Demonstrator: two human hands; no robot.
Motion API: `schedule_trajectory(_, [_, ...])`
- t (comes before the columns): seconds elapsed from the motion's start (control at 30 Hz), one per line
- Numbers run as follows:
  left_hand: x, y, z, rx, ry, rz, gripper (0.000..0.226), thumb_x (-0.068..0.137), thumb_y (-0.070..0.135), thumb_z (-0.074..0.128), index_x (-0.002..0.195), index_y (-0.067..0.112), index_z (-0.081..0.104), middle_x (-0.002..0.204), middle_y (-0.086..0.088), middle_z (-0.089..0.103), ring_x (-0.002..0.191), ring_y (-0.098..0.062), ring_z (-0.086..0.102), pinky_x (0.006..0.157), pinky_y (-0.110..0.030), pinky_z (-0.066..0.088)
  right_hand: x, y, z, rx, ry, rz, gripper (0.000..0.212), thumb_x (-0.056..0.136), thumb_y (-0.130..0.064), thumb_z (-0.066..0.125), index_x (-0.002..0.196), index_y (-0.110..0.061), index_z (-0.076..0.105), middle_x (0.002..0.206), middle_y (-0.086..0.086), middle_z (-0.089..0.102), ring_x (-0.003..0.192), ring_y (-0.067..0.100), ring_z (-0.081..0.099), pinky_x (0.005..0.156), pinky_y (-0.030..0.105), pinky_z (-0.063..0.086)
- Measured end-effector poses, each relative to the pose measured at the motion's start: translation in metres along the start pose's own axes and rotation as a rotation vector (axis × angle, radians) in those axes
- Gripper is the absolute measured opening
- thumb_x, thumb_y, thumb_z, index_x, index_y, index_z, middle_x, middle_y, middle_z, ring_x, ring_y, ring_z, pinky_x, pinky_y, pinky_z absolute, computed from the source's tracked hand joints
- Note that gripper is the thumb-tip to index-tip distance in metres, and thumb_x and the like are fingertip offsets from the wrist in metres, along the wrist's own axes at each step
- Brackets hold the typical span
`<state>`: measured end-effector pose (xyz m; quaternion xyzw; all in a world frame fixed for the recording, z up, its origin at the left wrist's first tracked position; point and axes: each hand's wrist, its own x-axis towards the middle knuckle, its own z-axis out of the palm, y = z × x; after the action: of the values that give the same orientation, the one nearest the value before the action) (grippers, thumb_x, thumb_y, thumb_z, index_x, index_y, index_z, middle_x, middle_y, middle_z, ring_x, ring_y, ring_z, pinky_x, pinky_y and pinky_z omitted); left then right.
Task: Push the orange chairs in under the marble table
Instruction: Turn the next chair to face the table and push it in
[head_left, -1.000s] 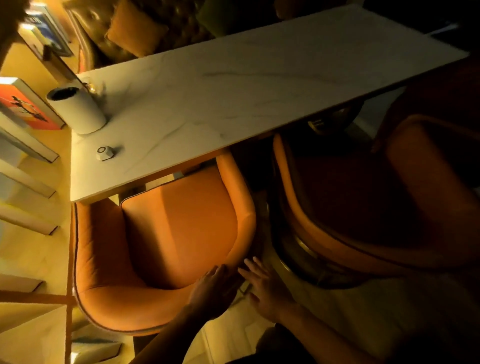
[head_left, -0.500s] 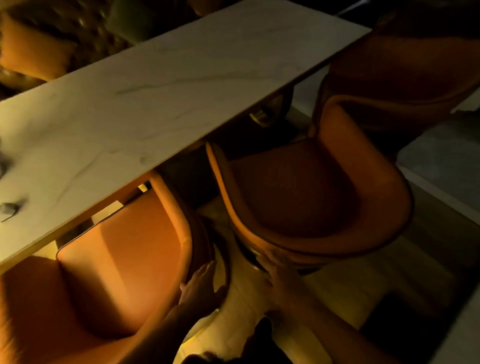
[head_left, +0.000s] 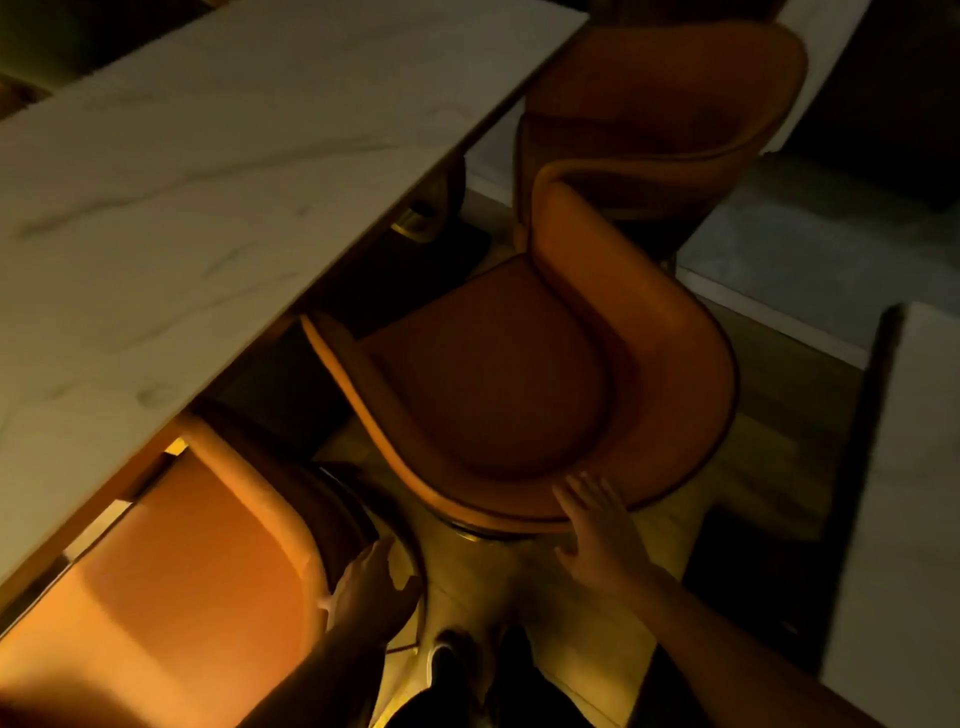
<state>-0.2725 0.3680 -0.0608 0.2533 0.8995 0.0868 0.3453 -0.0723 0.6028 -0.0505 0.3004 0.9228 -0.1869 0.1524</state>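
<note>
The marble table (head_left: 197, 171) runs diagonally across the upper left. Three orange chairs stand along its near edge. The left chair (head_left: 176, 577) is partly under the tabletop. The middle chair (head_left: 498, 384) is angled, its seat mostly outside the table edge. A third chair (head_left: 660, 104) stands at the top, by the table's end. My left hand (head_left: 369, 587) rests flat against the outer side of the left chair's arm. My right hand (head_left: 597, 525) lies with fingers spread on the back rim of the middle chair.
A pale counter or slab (head_left: 904, 519) rises at the right edge. A grey rug (head_left: 810, 260) lies beyond the middle chair. My feet (head_left: 457, 660) stand on the wooden floor between the two near chairs. The table's pedestal base (head_left: 421, 218) shows under its edge.
The view has swung right, from the left chair to the middle one. My right hand moved from near the left chair up to the middle chair's back rim; my left hand stays by the left chair.
</note>
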Motion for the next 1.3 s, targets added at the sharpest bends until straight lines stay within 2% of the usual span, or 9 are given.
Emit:
schedule_trajectory(0.2, [0.05, 0.007, -0.018, 0.002, 0.045, 0.181, 0.075, 0.082, 0.04, 0.066, 0.148, 0.018, 0.037, 0.15, -0.006, 0.043, 0.137, -0.026, 0.038, 0.106, -0.042, 0.038, 0.041, 0.009, -0.007, -0.274, -0.211, 0.035, 0.097, 0.081, -0.066, 0.056, 0.154, -0.024, 0.009, 0.158, 0.007, 0.024, 0.145, 0.033, 0.015, 0.118, 0.051, 0.005])
schedule_trajectory(0.33, [0.091, 0.028, -0.025, 0.269, -0.089, 0.464, 0.097, 0.078, 0.051, 0.065, 0.155, 0.019, 0.014, 0.162, -0.006, 0.011, 0.15, -0.023, 0.001, 0.121, -0.046, 0.002, 0.062, 0.007, -0.007, -0.361, -0.303, 0.009, 0.094, 0.076, -0.072, 0.057, 0.15, -0.026, 0.023, 0.149, 0.009, 0.038, 0.135, 0.036, 0.031, 0.112, 0.056, 0.018])
schedule_trajectory(0.5, [0.137, 0.049, -0.019, 0.699, -0.271, 0.625, 0.113, 0.074, 0.068, 0.065, 0.155, 0.024, -0.001, 0.163, -0.005, -0.011, 0.147, -0.025, -0.016, 0.109, -0.048, -0.021, 0.067, 0.012, -0.008, -0.386, -0.322, -0.027, 0.095, 0.073, -0.077, 0.053, 0.148, -0.026, 0.025, 0.149, 0.01, 0.038, 0.134, 0.038, 0.031, 0.109, 0.056, 0.021])
schedule_trajectory(0.6, [0.156, 0.055, -0.012, 0.807, -0.305, 0.669, 0.121, 0.066, 0.074, 0.067, 0.155, 0.026, 0.001, 0.162, -0.009, -0.012, 0.147, -0.031, -0.015, 0.112, -0.05, -0.017, 0.072, 0.014, -0.01, -0.382, -0.392, -0.035, 0.099, 0.075, -0.078, 0.052, 0.151, -0.026, 0.016, 0.157, 0.013, 0.023, 0.143, 0.043, 0.014, 0.113, 0.061, 0.011])
schedule_trajectory(0.73, [0.183, 0.067, -0.005, 0.891, -0.301, 0.77, 0.12, 0.057, 0.066, 0.076, 0.153, 0.028, 0.015, 0.16, -0.011, 0.015, 0.147, -0.033, 0.007, 0.119, -0.052, -0.003, 0.075, 0.016, -0.009, -0.379, -0.419, -0.038, 0.099, 0.079, -0.077, 0.049, 0.153, -0.026, 0.006, 0.161, 0.015, 0.011, 0.145, 0.044, 0.005, 0.115, 0.062, 0.005])
schedule_trajectory(0.83, [0.2, 0.069, -0.001, 0.909, -0.333, 0.908, 0.111, 0.061, 0.066, 0.07, 0.151, 0.025, 0.02, 0.154, -0.007, 0.03, 0.143, -0.029, 0.022, 0.119, -0.05, 0.002, 0.074, 0.017, -0.006, -0.378, -0.386, -0.059, 0.097, 0.08, -0.076, 0.048, 0.152, -0.026, 0.007, 0.158, 0.017, 0.018, 0.143, 0.045, 0.013, 0.114, 0.063, 0.01])
schedule_trajectory(1.0, [0.206, 0.061, -0.002, 0.812, -0.347, 0.952, 0.129, 0.049, 0.093, 0.045, 0.152, 0.021, 0.019, 0.156, -0.005, 0.032, 0.141, -0.024, 0.029, 0.118, -0.045, 0.017, 0.075, 0.017, -0.004, -0.373, -0.327, -0.104, 0.089, 0.074, -0.076, 0.05, 0.144, -0.024, 0.028, 0.138, 0.013, 0.046, 0.124, 0.038, 0.041, 0.103, 0.056, 0.027])
schedule_trajectory(1.17, [0.202, 0.06, -0.004, 0.733, -0.285, 0.949, 0.107, 0.054, 0.087, 0.054, 0.142, 0.028, 0.04, 0.143, 0.005, 0.049, 0.131, -0.019, 0.045, 0.112, -0.041, 0.029, 0.075, 0.018, -0.001, -0.357, -0.297, -0.101, 0.082, 0.073, -0.075, 0.05, 0.136, -0.023, 0.037, 0.127, 0.009, 0.054, 0.113, 0.032, 0.048, 0.098, 0.05, 0.034])
schedule_trajectory(1.3, [0.196, 0.06, -0.004, 0.717, -0.242, 0.941, 0.1, 0.054, 0.088, 0.043, 0.136, 0.031, 0.045, 0.133, 0.007, 0.056, 0.122, -0.019, 0.052, 0.106, -0.041, 0.037, 0.074, 0.018, 0.0, -0.363, -0.303, -0.089, 0.083, 0.073, -0.075, 0.05, 0.138, -0.024, 0.036, 0.129, 0.007, 0.054, 0.117, 0.03, 0.048, 0.1, 0.05, 0.033])
